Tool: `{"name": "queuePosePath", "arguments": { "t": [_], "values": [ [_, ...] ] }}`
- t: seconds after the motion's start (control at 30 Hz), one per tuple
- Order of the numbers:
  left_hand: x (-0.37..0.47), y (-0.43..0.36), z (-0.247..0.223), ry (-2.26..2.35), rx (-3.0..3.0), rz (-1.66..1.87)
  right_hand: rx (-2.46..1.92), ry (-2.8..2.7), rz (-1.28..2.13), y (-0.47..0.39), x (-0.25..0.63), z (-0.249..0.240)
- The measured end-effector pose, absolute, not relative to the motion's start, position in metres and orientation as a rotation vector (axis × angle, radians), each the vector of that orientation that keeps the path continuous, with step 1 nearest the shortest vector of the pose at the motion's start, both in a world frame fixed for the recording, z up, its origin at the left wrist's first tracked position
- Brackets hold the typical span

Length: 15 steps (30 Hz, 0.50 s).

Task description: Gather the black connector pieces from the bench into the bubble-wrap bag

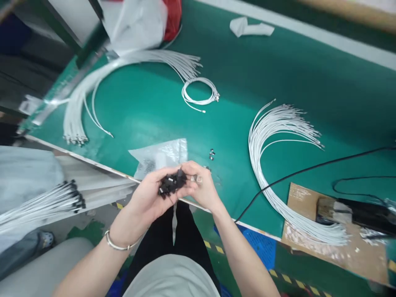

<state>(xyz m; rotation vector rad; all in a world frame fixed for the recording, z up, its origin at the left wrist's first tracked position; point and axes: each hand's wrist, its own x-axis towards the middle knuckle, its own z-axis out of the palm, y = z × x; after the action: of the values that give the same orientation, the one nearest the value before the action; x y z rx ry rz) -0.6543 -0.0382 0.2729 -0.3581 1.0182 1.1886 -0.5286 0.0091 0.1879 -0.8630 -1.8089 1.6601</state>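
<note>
"In the head view, what are the hands doing?"

"The left hand (151, 201) is curled into a half-open cup, carrying a heap of small black parts (168, 185) at about 7 o'clock from the centre. The right hand (202, 189) comes in from its 3 o'clock side, fingers bent and tips at the heap. I can't tell whether they pinch a piece or just touch it."

"And around them?"

"On the desk (139, 119), a clear plastic bag (173, 152) lies close by at 11 o'clock from the hands, and a few loose pieces (211, 154) at 1 o'clock. One white cable bundle (255, 152) curves past 2 o'clock; another sits further off toward 11."

"How would you handle the heap well?"

"I'd keep the left palm deep and level, and part the pieces with light fingertips, one at a time. The hands hover around the near edge, so moving fully over the desk seems safer: anything spilled toward 6 o'clock would probably reach the floor."
</note>
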Motion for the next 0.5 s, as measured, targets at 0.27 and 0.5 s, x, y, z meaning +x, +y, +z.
{"name": "queuePosePath", "arguments": {
  "t": [0.27, 0.5],
  "values": [
    [-0.667, -0.04, 0.262, 1.295, -0.489, 1.289, -1.458, -1.791, 1.193, 0.012, -0.532, 0.142],
    [-0.647, -0.051, 0.251, 1.2, -0.505, 1.171, -1.761, -2.028, 1.021, 0.056, -0.512, 0.089]
  ]
}}
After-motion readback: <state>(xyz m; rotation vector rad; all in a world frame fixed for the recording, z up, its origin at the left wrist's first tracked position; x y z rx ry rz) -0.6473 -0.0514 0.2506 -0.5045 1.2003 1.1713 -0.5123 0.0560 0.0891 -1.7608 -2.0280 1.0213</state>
